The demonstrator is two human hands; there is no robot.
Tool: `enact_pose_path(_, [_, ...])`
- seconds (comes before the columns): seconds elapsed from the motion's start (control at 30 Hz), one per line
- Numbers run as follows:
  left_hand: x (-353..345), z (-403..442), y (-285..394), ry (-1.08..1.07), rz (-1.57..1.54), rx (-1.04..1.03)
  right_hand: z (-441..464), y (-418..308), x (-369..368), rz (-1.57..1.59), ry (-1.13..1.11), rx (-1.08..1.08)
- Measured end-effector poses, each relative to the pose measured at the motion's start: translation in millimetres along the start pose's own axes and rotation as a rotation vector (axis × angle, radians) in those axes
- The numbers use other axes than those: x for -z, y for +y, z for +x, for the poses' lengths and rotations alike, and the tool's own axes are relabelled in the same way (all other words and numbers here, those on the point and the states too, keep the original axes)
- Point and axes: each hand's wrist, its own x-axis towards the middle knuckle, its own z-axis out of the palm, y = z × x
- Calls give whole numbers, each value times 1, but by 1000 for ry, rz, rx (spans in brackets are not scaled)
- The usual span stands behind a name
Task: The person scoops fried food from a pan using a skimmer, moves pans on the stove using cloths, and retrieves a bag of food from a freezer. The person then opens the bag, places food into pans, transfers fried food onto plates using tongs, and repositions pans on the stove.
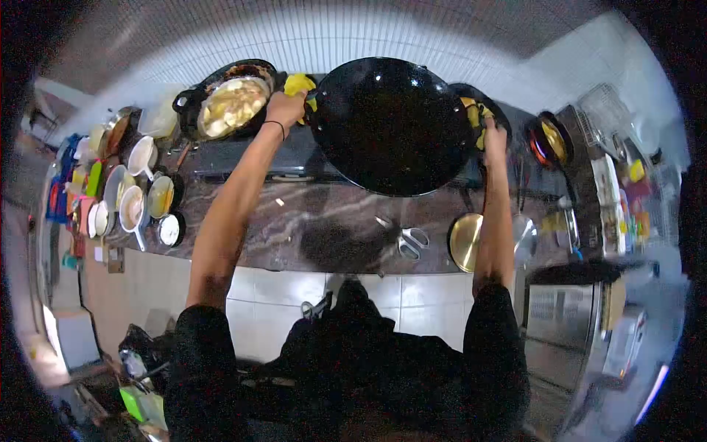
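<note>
A large black wok (390, 132) is raised over the far side of the counter, its wide dark interior facing me. My left hand (286, 110) is closed on its left handle through a yellow cloth (298, 85). On the opposite side, my right hand (495, 141) grips the other handle with a second yellow cloth (473, 114) in between. Both handles are mostly hidden by cloth and fingers. To the left of my left hand sits a dark pan (190, 110) with a dish of pale, chunky food (234, 107) in it.
White-handled scissors (412, 243) and a gold-coloured round pan or lid (465, 243) lie near the counter's front edge. Several bowls and a white strainer (141, 156) crowd the left. At right stands a pan of yellowish food (552, 140); a seasoning tray (608, 199) is beyond it.
</note>
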Motion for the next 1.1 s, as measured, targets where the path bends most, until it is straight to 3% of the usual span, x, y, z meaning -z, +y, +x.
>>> enact_pose_path(0.03, [-9, 27, -20, 26, 77, -35, 21, 10, -17, -18, -27, 106])
enact_pose_path(0.07, [-5, 35, -6, 28, 123, 46, 23, -3, -33, -20, -23, 8])
enact_pose_path(0.1, [-1, 42, 8, 25, 170, 127, 52, 16, -47, -25, -87, 40])
enact_pose_path(0.2, [-10, 87, -13, 123, 567, -3, 82, 30, -85, -19, -147, 5])
enact_pose_path(0.23, [-9, 88, -8, 73, 537, 81, 83, 26, -93, -13, -136, -27])
enact_pose_path(0.33, [-21, 91, -20, 186, 500, 118, 121, 72, -116, 32, -195, 93])
enact_pose_path(0.37, [-27, 93, -28, 223, 515, 123, 127, 75, -121, -65, -164, 204])
enact_pose_path(0.47, [-45, 95, -53, 339, 555, 131, 137, 70, -136, 25, -186, 244])
enact_pose_path(0.5, [-38, 78, -24, 252, 430, 223, 135, 63, -139, 5, -203, 197])
enact_pose_path(0.6, [-52, 56, -11, 445, 327, 265, 136, 42, -140, -64, -256, 55])
enact_pose_path(0.73, [-65, 38, -1, 525, 252, 306, 208, 99, -168, -152, -86, 426])
enact_pose_path(0.77, [-66, 33, 2, 552, 201, 268, 170, 51, -155, -9, -195, 410])
enact_pose_path(1.0, [-71, 20, 9, 595, 169, 324, 158, 23, -138, -399, -191, 396])
enact_pose_path(1.1, [-66, 16, 9, 601, 133, 300, 149, 23, -135, -303, -274, 303])
